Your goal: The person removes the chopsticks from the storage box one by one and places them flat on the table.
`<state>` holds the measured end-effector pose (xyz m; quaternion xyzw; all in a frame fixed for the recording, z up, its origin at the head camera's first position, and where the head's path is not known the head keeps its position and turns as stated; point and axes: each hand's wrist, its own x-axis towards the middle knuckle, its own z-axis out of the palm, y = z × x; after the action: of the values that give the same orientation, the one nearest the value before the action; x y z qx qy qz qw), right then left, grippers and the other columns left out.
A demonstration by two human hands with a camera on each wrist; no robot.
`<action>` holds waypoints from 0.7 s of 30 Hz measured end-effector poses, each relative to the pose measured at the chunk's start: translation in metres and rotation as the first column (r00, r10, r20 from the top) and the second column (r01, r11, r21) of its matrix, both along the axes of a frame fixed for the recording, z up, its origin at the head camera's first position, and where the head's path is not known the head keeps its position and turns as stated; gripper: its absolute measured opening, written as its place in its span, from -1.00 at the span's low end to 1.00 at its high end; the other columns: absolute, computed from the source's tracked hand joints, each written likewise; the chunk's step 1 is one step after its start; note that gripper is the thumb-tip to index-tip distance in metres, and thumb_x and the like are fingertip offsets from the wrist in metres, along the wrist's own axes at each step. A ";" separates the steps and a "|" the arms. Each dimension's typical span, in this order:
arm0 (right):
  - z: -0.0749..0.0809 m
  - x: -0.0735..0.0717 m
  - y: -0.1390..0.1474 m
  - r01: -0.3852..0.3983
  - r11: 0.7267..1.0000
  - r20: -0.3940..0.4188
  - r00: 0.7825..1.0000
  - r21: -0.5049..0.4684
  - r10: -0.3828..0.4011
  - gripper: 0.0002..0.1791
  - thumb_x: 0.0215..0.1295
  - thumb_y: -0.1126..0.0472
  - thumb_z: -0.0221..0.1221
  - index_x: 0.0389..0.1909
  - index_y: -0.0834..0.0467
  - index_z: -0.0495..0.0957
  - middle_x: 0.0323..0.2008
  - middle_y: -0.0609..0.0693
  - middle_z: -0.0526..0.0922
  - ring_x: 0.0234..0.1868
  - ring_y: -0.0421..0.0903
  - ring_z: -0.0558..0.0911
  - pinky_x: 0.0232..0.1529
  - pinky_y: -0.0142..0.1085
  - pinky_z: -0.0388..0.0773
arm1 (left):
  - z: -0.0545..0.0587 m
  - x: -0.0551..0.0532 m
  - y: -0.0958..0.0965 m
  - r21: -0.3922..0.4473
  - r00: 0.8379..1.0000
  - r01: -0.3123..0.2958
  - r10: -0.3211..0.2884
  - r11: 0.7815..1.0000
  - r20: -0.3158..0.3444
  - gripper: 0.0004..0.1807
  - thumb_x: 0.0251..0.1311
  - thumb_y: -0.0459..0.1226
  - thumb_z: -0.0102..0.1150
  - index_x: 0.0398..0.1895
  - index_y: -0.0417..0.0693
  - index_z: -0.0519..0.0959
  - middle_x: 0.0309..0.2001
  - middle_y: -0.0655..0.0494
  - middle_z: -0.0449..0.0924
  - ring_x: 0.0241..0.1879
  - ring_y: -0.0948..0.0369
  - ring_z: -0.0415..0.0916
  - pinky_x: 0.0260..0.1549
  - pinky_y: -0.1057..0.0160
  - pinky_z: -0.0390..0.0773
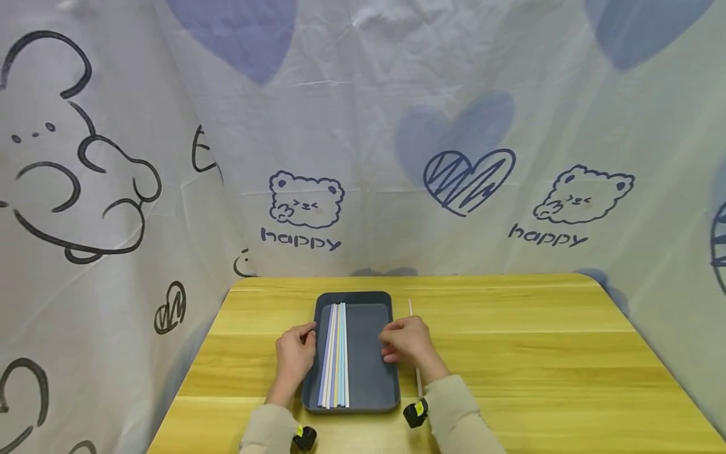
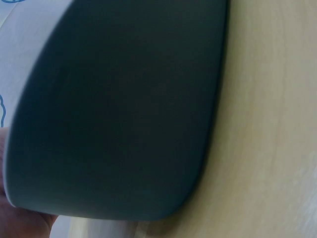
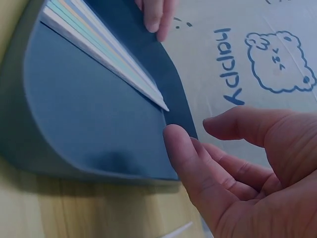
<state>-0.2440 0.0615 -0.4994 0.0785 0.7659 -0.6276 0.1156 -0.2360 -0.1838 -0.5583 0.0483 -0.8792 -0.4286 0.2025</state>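
Observation:
A dark grey tray [image 1: 371, 353] lies on the table. Several long thin sticks [image 1: 336, 356] in white, lilac, yellow and light blue lie side by side along its left part. My left hand [image 1: 296, 354] holds the tray's left rim; in the right wrist view its fingertips [image 3: 154, 17] reach over that edge. Over the right rim is my right hand [image 1: 409, 340], thumb and forefinger apart, nothing between them. A single pale stick [image 1: 419, 383] lies on the table right of the tray, partly hidden by the right hand and wrist.
The wooden table [image 1: 539, 359] extends left and right of the tray. A pale cloth [image 1: 368, 139] with bears and hearts hangs behind the table and along its left side. Black wrist cameras [image 1: 416, 413] sit at both cuffs.

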 end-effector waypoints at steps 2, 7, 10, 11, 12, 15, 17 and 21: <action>0.000 0.001 -0.004 -0.013 1.000 -0.009 1.000 0.008 0.013 -0.73 0.11 0.42 0.30 -0.14 0.42 0.69 -0.38 0.31 0.76 -0.55 -0.06 0.75 -0.45 -0.15 0.77 | 0.000 0.000 0.000 0.008 1.000 -0.001 0.001 1.000 0.007 -0.76 0.37 -0.48 0.21 0.02 -0.34 0.76 0.00 -0.31 0.77 -0.06 -0.11 0.76 -0.19 0.05 0.76; 0.000 0.003 -0.012 -0.042 0.998 -0.025 0.999 0.039 0.043 -0.71 0.15 0.40 0.32 -0.09 0.44 0.69 -0.34 0.28 0.77 -0.53 -0.05 0.76 -0.43 -0.14 0.77 | -0.001 -0.002 -0.001 0.014 1.000 -0.010 0.010 1.000 0.015 -0.76 0.37 -0.47 0.23 0.02 -0.32 0.76 0.00 -0.29 0.78 -0.09 -0.08 0.77 -0.21 0.08 0.76; 0.001 0.003 -0.018 -0.061 0.997 -0.033 0.998 0.050 0.062 -0.69 0.18 0.40 0.32 -0.07 0.45 0.69 -0.31 0.32 0.78 -0.50 -0.01 0.78 -0.43 -0.14 0.77 | 0.000 -0.003 -0.001 0.017 1.000 -0.009 0.009 1.000 0.017 -0.76 0.37 -0.47 0.23 0.02 -0.32 0.76 0.00 -0.29 0.78 -0.09 -0.08 0.77 -0.21 0.09 0.76; 0.002 0.003 -0.019 -0.065 0.997 -0.033 0.997 0.047 0.066 -0.69 0.18 0.40 0.32 -0.06 0.46 0.68 -0.30 0.35 0.78 -0.50 0.01 0.79 -0.42 -0.13 0.77 | 0.000 -0.003 -0.001 0.018 1.000 -0.008 0.008 1.000 0.019 -0.76 0.37 -0.47 0.23 0.03 -0.32 0.76 0.00 -0.29 0.78 -0.08 -0.08 0.77 -0.21 0.08 0.76; 0.002 0.003 -0.021 -0.070 0.997 -0.031 0.997 0.042 0.071 -0.69 0.18 0.40 0.32 -0.06 0.47 0.68 -0.28 0.37 0.77 -0.49 0.01 0.79 -0.42 -0.13 0.78 | 0.000 -0.003 -0.001 0.017 1.000 -0.008 0.008 1.000 0.021 -0.76 0.37 -0.46 0.23 0.03 -0.32 0.76 0.01 -0.29 0.78 -0.08 -0.08 0.77 -0.20 0.08 0.76; 0.000 0.003 -0.027 -0.086 0.996 -0.031 0.996 0.027 0.087 -0.69 0.18 0.41 0.32 -0.07 0.48 0.67 -0.26 0.43 0.77 -0.50 0.02 0.79 -0.42 -0.13 0.78 | 0.000 -0.003 -0.001 0.018 1.000 -0.006 0.006 1.000 0.017 -0.76 0.36 -0.47 0.23 0.02 -0.33 0.76 0.00 -0.29 0.78 -0.08 -0.09 0.77 -0.20 0.07 0.76; -0.001 0.004 -0.032 -0.095 0.995 -0.033 0.995 0.014 0.095 -0.70 0.17 0.41 0.31 -0.08 0.49 0.67 -0.27 0.44 0.77 -0.51 0.00 0.78 -0.43 -0.14 0.77 | 0.000 -0.003 -0.001 0.019 1.000 -0.004 0.004 1.000 0.017 -0.75 0.37 -0.47 0.22 0.02 -0.33 0.76 0.00 -0.29 0.78 -0.08 -0.09 0.77 -0.19 0.06 0.76; -0.007 0.005 -0.040 -0.118 0.993 -0.037 0.992 0.002 0.118 -0.70 0.17 0.42 0.31 -0.09 0.49 0.66 -0.30 0.41 0.77 -0.53 -0.04 0.77 -0.44 -0.14 0.77 | 0.000 -0.003 -0.002 0.027 1.000 0.000 -0.001 1.000 0.023 -0.75 0.38 -0.47 0.22 0.03 -0.33 0.76 0.02 -0.30 0.77 -0.06 -0.09 0.76 -0.17 0.06 0.75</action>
<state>-0.2390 0.0216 -0.5062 0.0217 0.7709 -0.6213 0.1383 -0.2392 -0.1858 -0.5584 0.0556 -0.8756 -0.4399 0.1916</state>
